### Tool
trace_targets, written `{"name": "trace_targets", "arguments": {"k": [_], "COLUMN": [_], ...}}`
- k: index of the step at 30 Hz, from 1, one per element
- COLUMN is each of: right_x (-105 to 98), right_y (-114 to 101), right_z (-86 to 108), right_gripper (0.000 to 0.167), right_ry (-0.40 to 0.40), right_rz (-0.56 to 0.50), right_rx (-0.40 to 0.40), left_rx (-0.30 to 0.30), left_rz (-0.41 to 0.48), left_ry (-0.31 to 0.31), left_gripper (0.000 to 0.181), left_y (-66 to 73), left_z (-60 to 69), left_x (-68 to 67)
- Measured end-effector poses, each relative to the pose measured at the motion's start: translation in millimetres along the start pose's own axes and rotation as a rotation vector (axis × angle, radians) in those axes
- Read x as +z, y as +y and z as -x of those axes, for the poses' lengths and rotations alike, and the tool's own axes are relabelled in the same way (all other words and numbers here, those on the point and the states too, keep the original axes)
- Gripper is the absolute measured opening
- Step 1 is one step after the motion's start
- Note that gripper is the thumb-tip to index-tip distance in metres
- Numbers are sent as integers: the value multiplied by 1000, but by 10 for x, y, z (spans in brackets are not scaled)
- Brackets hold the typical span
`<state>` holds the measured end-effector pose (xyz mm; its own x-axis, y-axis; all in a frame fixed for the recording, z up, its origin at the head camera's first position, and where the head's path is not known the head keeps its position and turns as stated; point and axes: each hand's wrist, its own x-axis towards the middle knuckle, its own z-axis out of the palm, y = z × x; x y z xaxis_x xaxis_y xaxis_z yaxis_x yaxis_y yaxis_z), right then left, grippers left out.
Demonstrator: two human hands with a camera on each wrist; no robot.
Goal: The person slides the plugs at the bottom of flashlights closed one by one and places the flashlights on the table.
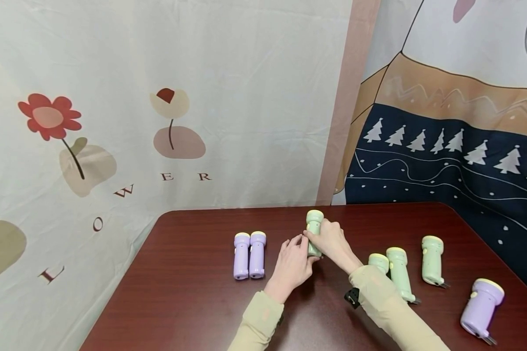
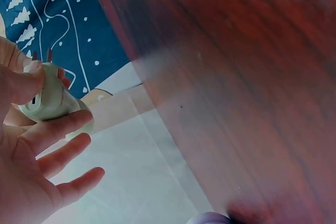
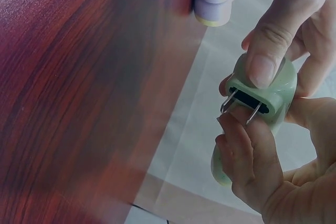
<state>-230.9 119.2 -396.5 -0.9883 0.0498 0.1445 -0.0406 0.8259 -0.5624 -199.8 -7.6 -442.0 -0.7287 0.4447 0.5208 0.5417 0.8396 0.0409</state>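
Note:
A pale green flashlight (image 1: pixel 314 224) with a cream rim stands raised between both hands over the table's far part. My right hand (image 1: pixel 335 241) grips its body from the right. From the left, my left hand (image 1: pixel 292 263) pinches its lower end; in the left wrist view the thumb presses beside the prongs and the index finger touches the body, while the other fingers (image 2: pixel 79 184) are spread. Two metal prongs stick out of the slotted base (image 3: pixel 252 100) in the right wrist view. Nearest on the left, two purple flashlights (image 1: pixel 249 256) lie side by side, heads away from me.
Right of the hands lie green flashlights (image 1: pixel 398 273), one partly hidden by the right sleeve, and another green one (image 1: pixel 432 261) with prongs out. A purple flashlight (image 1: pixel 480 309) lies near the right edge. The dark red table (image 1: pixel 167 302) meets printed curtains (image 1: pixel 263 122) behind.

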Motion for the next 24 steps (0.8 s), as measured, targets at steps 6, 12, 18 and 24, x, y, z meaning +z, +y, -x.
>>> {"name": "trace_targets", "arguments": {"k": [6, 12, 18, 24], "right_x": [-3, -1, 2, 4], "right_y": [10, 24, 37, 43], "right_z": [-7, -16, -23, -21], "right_gripper": [47, 45, 46, 46], "right_ry": [-10, -7, -8, -13], "right_rz": [-11, -15, -16, -16], "right_rx": [12, 14, 18, 29], "left_rx": [10, 33, 45, 29], "left_rz": [10, -1, -1, 19], "left_ry": [3, 37, 37, -24], "left_gripper": [45, 44, 44, 46], "left_y": [-5, -21, -25, -24], "left_z": [-3, 5, 8, 11], "left_x": [3, 27, 30, 18]}}
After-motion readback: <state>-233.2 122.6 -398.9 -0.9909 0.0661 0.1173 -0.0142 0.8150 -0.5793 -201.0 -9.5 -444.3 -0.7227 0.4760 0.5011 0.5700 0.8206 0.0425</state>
